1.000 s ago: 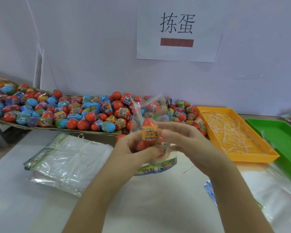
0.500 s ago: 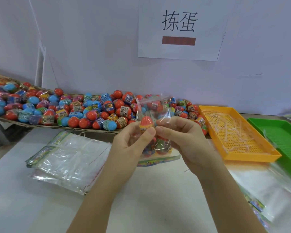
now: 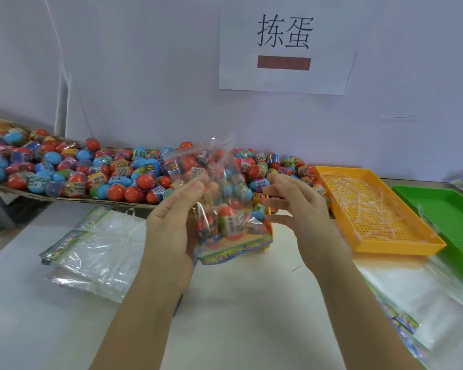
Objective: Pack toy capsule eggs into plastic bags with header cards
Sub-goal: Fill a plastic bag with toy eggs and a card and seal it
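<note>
Facing a pale wall [image 3: 104, 76] and working over a white table [image 3: 238, 321]. Looking across at a long pile of capsule eggs [image 3: 78, 177], mostly red and blue, lying on flat cardboard [image 3: 91, 202] along the wall at the far left and centre. Having an orange tray [image 3: 398, 248] at the right with thin clear strips [image 3: 372, 209] inside, and a green tray [image 3: 449, 217] just beside it, further right. Having a stack of empty bags [image 3: 91, 252] on the table at the left and loose empty bags [image 3: 412, 297] at the right, near the orange tray. Reading two large black characters above a red-brown bar on a paper sign [image 3: 284, 81] on the wall.

Holding the plastic bag [image 3: 225, 188] up above the table, between both hands, its mouth upward and its header card [image 3: 235, 249] at the bottom. Gripping its left side with the left hand [image 3: 171, 225], the thumb lying across the front of the film. Hovering the right hand [image 3: 300, 209] just beside the bag's right edge, fingers [image 3: 281, 181] spread and loosely bent, clasping nothing; not being able to tell whether the tips are touching the film. Carrying several eggs low in the bag, against the card, among them a red egg [image 3: 230, 225] with a printed label and a blue egg [image 3: 257, 215].
</note>
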{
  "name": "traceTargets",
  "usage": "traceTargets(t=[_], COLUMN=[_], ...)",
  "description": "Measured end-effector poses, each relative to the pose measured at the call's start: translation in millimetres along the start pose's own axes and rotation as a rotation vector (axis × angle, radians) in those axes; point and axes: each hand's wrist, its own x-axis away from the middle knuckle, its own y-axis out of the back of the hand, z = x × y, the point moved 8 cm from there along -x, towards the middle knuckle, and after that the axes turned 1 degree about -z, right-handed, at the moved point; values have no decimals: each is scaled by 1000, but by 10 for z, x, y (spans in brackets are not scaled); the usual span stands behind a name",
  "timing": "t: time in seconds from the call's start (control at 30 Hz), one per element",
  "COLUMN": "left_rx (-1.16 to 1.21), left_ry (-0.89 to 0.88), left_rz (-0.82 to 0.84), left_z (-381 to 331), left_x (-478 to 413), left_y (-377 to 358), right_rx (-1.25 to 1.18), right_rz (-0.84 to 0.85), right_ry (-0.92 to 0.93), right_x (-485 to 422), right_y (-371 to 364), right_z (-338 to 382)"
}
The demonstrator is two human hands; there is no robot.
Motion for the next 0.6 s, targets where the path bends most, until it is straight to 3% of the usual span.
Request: traceTargets(t=[0.1,0.3,0.4,0.6], left_rx=[20,-63,-71,-111], left_ry=[-23,-25,-27,-10], left_rz=[-52,-95,-101,-103], left_z=[-54,-45,-40,-31], left_x=[-35,-43,-38,-34], left_y=[87,150,152,154], right_rx=[271,1123,1187,1064], right_rz=[-123,13,73,-48], right_ry=[90,155,126,176], right_x=[-67,-127,-146,-158], right_y=[104,-191,-231,-171], right_z=[-126,-395,-470,-441])
